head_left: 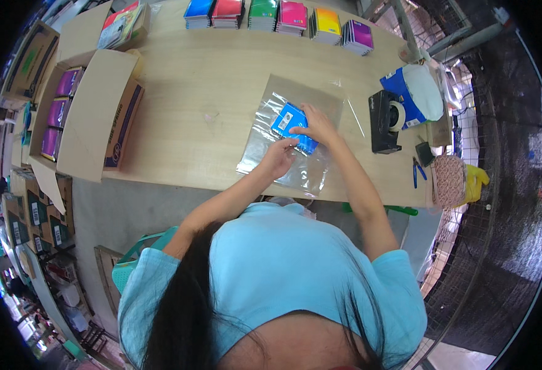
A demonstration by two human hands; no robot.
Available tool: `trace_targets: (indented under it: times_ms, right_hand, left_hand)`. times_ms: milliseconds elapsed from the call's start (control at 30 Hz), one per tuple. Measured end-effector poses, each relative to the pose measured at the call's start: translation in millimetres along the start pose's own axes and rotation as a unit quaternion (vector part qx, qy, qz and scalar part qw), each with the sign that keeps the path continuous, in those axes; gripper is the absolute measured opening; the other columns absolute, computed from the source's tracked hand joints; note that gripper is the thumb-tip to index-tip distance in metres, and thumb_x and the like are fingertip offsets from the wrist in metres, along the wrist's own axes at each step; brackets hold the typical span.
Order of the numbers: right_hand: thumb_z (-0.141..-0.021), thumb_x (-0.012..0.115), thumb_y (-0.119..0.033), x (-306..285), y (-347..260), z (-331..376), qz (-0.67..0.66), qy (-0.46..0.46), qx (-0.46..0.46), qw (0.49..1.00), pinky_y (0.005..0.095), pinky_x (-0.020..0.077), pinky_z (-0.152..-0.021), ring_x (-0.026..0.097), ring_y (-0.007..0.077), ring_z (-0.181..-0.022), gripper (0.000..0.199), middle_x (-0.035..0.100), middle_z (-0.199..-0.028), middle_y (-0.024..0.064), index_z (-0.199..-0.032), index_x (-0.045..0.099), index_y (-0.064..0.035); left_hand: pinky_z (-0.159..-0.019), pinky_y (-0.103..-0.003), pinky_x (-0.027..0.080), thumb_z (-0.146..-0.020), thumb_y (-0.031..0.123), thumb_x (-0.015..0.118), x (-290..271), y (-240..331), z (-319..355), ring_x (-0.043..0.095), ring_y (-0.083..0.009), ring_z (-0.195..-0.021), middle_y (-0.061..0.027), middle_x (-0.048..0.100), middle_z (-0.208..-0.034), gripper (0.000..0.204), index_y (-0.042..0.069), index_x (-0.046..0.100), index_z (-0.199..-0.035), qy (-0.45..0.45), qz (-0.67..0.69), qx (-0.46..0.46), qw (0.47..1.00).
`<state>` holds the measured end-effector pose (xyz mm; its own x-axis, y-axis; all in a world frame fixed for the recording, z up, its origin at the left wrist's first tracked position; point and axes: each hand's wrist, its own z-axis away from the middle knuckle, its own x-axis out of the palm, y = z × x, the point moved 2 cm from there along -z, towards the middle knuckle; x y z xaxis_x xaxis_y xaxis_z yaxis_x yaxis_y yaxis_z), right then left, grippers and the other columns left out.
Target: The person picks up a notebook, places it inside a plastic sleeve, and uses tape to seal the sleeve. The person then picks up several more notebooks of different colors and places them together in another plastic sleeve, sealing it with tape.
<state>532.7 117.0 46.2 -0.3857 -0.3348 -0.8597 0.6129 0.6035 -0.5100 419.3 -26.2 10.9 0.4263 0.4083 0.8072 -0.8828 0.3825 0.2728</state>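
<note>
1. While both hands work on it, the small blue notebook [293, 127] lies on a clear plastic sheet [295, 132] near the front edge of the table [209, 92], a little right of the middle.
2. The right hand [316, 123] rests its fingers flat on the top of the notebook; the left hand [278, 157] pinches the plastic at the lower corner of the notebook.
3. To do this step well, I think the right hand should press evenly so the notebook does not slide, and the left should pull the film tight without wrinkles.
4. The plastic is thin, shiny and creased; the notebook cover is glossy; the table is pale smooth wood.
5. A black tape dispenser [384, 122] stands near the right edge, beside a blue and white pack [414, 94].
6. Colourful notebook stacks [278, 15] line the far edge, and open cardboard boxes [89, 111] with purple notebooks sit at the left edge.
</note>
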Motion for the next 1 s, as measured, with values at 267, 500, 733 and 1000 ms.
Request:
trace_targets:
  times_ms: [267,500,733,1000]
  right_hand:
    - [-0.049,0.096,-0.005,-31,-54,75,-0.396,0.197,0.049,0.896,0.0332,0.0506,-0.097,0.060,0.0204,-0.113,0.102,0.062,-0.122,0.0117,-0.135,0.040,-0.0017]
    - [-0.063,0.090,-0.011,36,-29,99,-0.430,0.253,0.054,0.865,0.0372,0.0485,-0.098,0.058,0.0229,-0.117,0.088,0.060,-0.126,0.0133,-0.136,0.043,0.0000]
    - [-0.064,0.085,-0.025,-133,-99,98,0.026,0.071,-0.200,0.977,0.0344,0.0506,-0.090,0.063,0.0310,-0.106,0.071,0.061,-0.124,0.0097,-0.126,0.056,-0.0101]
    - [-0.077,0.069,-0.010,-120,-71,45,0.011,-0.128,-0.222,0.966,0.0416,0.0498,-0.071,0.062,0.0323,-0.081,0.012,0.060,-0.086,0.0102,-0.083,0.061,-0.0049]
  left_hand:
    - [-0.116,-0.044,0.026,-0.081,0.020,0.077,57,8,70,0.027,-0.0401,-0.142,-0.0287,0.023,-0.152,0.105,-0.008,0.004,-0.151,0.015,-0.514,0.458,0.726]
    - [-0.117,-0.048,0.022,-0.078,0.022,0.081,21,1,51,0.020,-0.0430,-0.142,-0.0278,0.015,-0.153,0.109,-0.002,0.005,-0.152,0.016,-0.645,0.476,0.597]
    - [-0.110,-0.055,0.029,-0.070,0.030,0.086,20,48,87,0.033,-0.0403,-0.130,-0.0197,0.034,-0.136,0.069,0.018,0.055,-0.130,-0.023,-0.710,0.489,0.506]
    - [-0.111,-0.064,0.024,-0.076,0.045,0.075,62,112,86,0.037,-0.0322,-0.136,-0.0047,0.037,-0.150,0.072,0.034,0.048,-0.142,-0.223,-0.857,0.393,0.249]
